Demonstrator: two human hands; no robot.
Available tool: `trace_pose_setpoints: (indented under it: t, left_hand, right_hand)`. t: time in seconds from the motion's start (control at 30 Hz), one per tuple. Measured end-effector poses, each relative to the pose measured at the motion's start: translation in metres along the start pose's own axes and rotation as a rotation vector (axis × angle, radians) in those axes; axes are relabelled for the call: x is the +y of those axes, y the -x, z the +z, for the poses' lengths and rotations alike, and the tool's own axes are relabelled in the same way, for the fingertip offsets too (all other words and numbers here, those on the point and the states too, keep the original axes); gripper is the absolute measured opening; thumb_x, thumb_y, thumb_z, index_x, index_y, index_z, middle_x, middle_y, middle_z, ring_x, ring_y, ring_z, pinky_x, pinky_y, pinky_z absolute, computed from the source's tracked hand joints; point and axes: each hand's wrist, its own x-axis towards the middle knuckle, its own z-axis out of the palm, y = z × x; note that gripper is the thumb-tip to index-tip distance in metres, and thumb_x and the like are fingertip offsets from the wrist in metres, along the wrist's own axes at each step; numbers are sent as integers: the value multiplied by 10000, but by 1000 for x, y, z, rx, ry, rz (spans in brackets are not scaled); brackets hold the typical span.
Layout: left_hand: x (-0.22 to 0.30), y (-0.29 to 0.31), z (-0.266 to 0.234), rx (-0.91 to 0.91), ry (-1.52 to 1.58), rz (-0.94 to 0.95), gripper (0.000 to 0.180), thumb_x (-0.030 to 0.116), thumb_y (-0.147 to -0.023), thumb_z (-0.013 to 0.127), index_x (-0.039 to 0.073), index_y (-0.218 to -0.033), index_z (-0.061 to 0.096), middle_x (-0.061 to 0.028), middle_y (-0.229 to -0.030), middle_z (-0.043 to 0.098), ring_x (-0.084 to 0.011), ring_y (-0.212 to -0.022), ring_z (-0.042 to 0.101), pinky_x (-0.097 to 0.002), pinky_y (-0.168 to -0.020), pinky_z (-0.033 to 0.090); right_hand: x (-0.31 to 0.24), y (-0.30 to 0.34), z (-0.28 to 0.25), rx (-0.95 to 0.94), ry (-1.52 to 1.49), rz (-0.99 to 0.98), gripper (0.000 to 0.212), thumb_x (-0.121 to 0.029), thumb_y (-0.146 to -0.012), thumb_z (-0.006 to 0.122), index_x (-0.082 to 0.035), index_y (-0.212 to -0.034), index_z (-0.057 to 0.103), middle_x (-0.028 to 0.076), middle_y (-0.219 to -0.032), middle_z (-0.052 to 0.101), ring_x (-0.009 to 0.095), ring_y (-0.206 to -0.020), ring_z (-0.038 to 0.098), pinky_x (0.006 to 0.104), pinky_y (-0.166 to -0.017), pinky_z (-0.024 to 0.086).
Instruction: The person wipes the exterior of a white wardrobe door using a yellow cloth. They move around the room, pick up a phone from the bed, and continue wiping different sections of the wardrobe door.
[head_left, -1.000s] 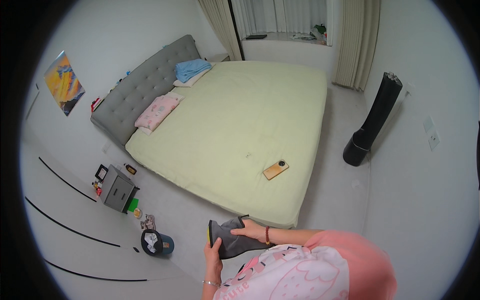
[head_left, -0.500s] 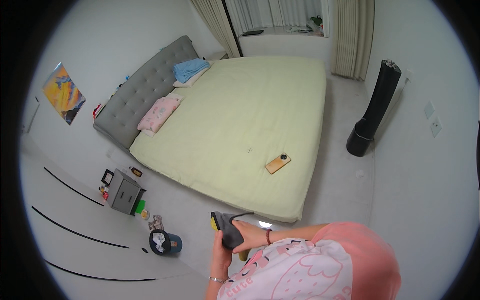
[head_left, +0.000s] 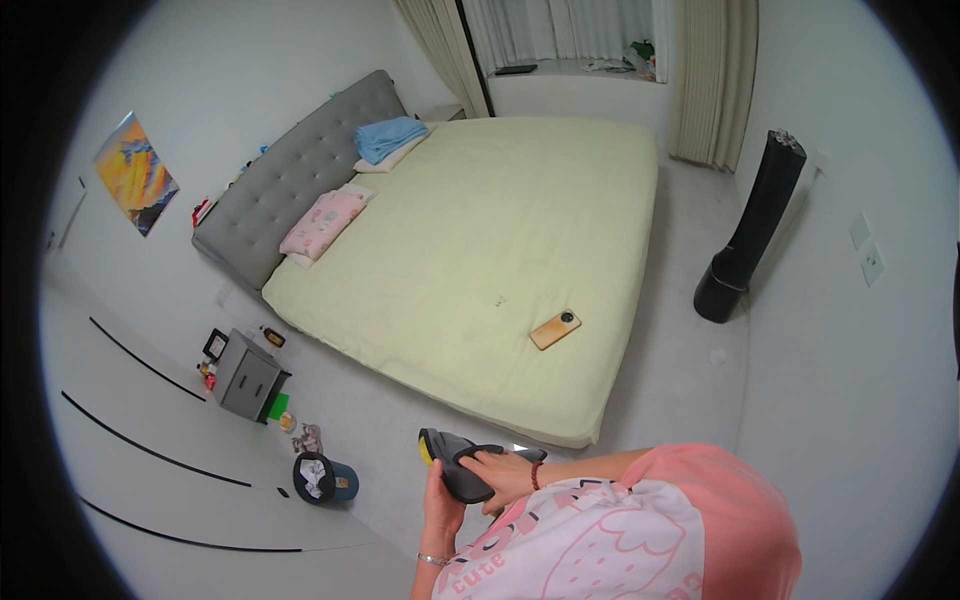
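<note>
Gray cloth item: lower middle of the frame, off the bed and held up between both hands — a soft-looking piece with black edging (head_left: 455, 447) and a yellow patch (head_left: 425, 448) at its left end.
Left hand (head_left: 442, 505): comes up from the lower edge, its fingers closed on the lower left part of the item; a silver bracelet (head_left: 433, 559) circles the wrist.
Right hand (head_left: 507, 477): reaches in from the right, its fingers bent over the item's right part and holding it; their undersides are hidden. A dark red bracelet (head_left: 536, 476) is on this wrist.
Bed (head_left: 500, 210): fills the middle of the frame, with a pale yellow-green sheet and a gray tufted headboard (head_left: 300, 172).
Phone (head_left: 555, 330): lies on the bed, right of centre, its orange back upward.
Pillows: pink one (head_left: 325, 223) and folded blue cloth (head_left: 388, 138) near the headboard, upper left.
Bin (head_left: 340, 483): lower left, white waste inside — just beside gray shoes (head_left: 308, 438).
Tower fan (head_left: 750, 225): black, on the floor, right side.
</note>
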Motion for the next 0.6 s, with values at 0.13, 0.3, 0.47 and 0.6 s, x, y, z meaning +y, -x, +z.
trace_pose_setpoints:
  t: [0.13,0.3,0.47,0.6]
  left_hand:
    - [-2,-4,-10,42,-45,-62,448,426,-948,454,121,-1276,450,-41,-1272,504,-194,-1153,500,-409,-943,422]
    - [-2,0,-5,146,-142,26,445,431,-941,457,141,-1279,455,-20,-1255,520,-189,-1142,504,-402,-925,425]
    - [-5,8,-8,274,-156,185,418,176,-877,611,51,-1258,491,-68,-1214,567,-216,-1097,555,-372,-929,449]
    - [-12,7,-21,304,-159,130,407,167,-875,610,7,-1234,504,-111,-1179,590,-248,-1056,586,-385,-897,480]
  right_hand:
    - [3,1,-1,48,-102,20,655,-293,-732,675,-9,-1247,385,214,-1014,513,373,-969,524,418,-806,428]
    - [5,-3,4,148,-262,123,426,-217,-821,517,-15,-1184,421,206,-987,537,367,-914,546,446,-774,436]
    - [17,-16,7,310,-775,290,322,-166,-871,464,7,-1137,515,134,-956,611,211,-871,577,322,-772,460]
    - [37,-20,13,380,-1107,438,267,-199,-896,488,13,-1038,568,18,-840,572,86,-761,501,266,-675,428]
